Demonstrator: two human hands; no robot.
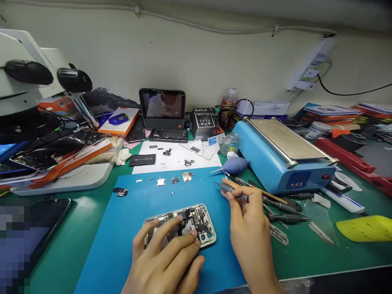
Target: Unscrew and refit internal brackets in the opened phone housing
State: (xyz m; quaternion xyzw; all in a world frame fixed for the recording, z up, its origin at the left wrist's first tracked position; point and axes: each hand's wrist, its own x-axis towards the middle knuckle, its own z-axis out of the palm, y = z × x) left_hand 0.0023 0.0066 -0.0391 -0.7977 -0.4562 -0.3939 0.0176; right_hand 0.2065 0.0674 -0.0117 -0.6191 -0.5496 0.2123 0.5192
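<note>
Grey screwdriver in the right fingers

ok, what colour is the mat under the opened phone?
Blue. The mat under the opened phone shows best in the head view, the only one.

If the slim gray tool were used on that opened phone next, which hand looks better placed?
Probably the right hand: it holds the slim gray tool, near the opened phone. The left hand has its fingers spread over the phone, so it seems better suited to steadying it.
</note>
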